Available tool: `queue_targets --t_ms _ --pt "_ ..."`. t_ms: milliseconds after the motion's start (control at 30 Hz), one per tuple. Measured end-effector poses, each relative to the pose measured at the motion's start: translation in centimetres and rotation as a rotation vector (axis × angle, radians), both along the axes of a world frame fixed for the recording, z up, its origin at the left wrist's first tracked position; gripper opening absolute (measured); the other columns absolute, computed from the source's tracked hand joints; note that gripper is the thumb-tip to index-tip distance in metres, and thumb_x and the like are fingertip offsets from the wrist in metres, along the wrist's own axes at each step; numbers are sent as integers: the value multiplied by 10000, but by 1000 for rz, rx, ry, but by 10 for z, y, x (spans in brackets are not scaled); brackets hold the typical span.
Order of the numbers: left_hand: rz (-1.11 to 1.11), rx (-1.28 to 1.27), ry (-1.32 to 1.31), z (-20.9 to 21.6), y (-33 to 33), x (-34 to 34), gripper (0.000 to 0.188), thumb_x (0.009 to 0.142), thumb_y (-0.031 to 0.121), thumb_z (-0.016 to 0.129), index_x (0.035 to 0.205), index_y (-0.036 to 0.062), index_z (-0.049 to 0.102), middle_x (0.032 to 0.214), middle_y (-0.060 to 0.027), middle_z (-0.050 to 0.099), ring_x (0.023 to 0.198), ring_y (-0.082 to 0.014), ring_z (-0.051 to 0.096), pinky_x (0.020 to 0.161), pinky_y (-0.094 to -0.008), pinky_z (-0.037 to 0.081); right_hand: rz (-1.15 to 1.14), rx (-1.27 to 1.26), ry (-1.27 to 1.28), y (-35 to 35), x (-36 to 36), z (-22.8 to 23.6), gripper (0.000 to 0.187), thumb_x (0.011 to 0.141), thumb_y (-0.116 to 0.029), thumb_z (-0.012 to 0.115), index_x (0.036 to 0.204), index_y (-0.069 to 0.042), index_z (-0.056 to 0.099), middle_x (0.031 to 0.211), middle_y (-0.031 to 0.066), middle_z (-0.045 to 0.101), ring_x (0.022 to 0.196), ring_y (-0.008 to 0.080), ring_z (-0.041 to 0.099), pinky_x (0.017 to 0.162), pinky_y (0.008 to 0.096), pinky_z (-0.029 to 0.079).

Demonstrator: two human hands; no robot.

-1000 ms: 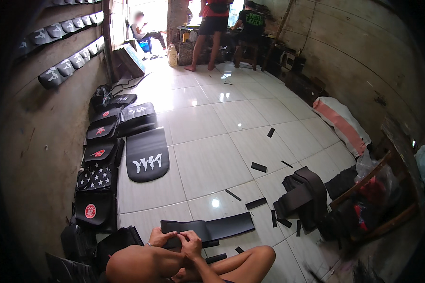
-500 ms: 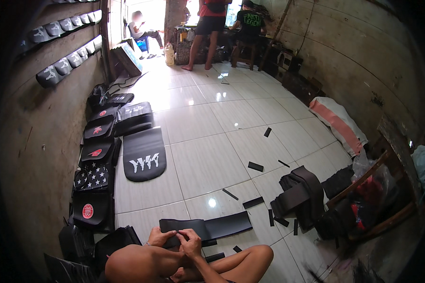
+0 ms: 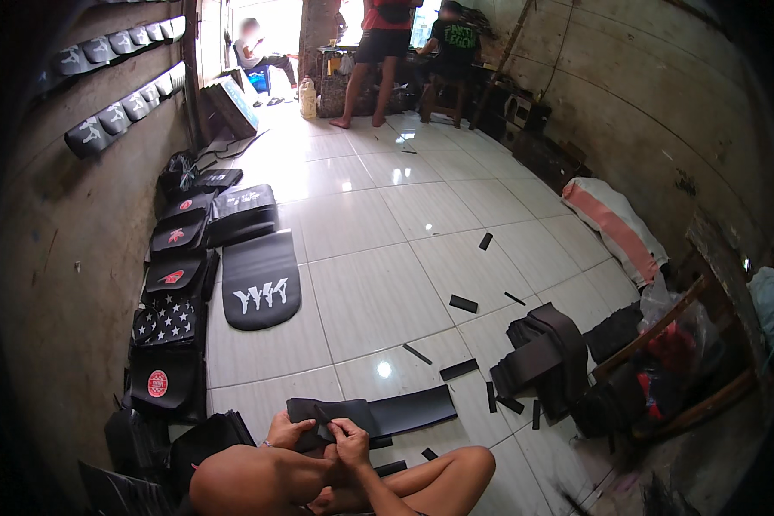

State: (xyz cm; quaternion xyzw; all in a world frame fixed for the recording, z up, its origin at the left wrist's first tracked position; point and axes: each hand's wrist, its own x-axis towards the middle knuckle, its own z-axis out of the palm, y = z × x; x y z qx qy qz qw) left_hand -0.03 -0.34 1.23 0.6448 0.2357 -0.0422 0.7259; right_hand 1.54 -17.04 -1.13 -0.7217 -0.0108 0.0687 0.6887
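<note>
A long strip of black sheet material [image 3: 417, 411] lies on the tiles before me, its left end raised a little at my hands. My left hand [image 3: 290, 430] pinches the near edge of that left end. Close beside it, my right hand [image 3: 350, 442] is closed, with a small thin dark piece [image 3: 322, 414] standing up from its fingertips over the sheet. Whether this piece is a blade or a scrap cannot be made out. My bent knees partly hide the wrists and the sheet's near edge.
Small black offcuts [image 3: 460, 370] are scattered to the right, near a pile of folded black strips [image 3: 537, 357]. Stacks of black printed flaps [image 3: 168, 378] line the left wall. A wooden frame [image 3: 654, 331] and a white sack [image 3: 615, 228] stand right. Other people [image 3: 383, 52] are at the far end.
My fingertips have drawn slightly apart, and the thin dark piece now shows upright between them. The sheet and the things around it lie as before.
</note>
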Motion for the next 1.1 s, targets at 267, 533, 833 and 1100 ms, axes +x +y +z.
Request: queue_targets --t_ms 267,533,833,1100 --pt "14 -8 -55 -3 6 -3 428 731 -4 761 1110 -6 563 991 -95 670 855 -153 649 756 -297 545 -235 482 299 -33 28 -38 121 875 -103 676 906 14 684 794 -4 644 711 79 557 666 229 461" --pt "-57 -58 10 2 5 -1 407 726 3 768 1087 -5 581 966 -86 675 840 -149 649 750 -297 545 -1052 168 239 -160 80 -61 211 891 -145 578 873 63 613 813 129 627 706 220 571 677 344 475" --pt "-39 -3 -60 12 -6 4 383 720 11 776 1061 -3 602 939 -76 681 823 -145 649 744 -296 545 -24 -197 -230 -22 11 14 327 793 -257 767 1007 -31 666 905 92 643 786 216 623 705 332 517" --pt "-49 131 -68 1 -10 6 344 699 41 813 995 7 642 893 -58 693 776 -119 644 717 -279 544 7 -196 -227 -7 3 23 231 776 -192 770 903 -14 695 878 105 668 779 212 664 717 314 530"
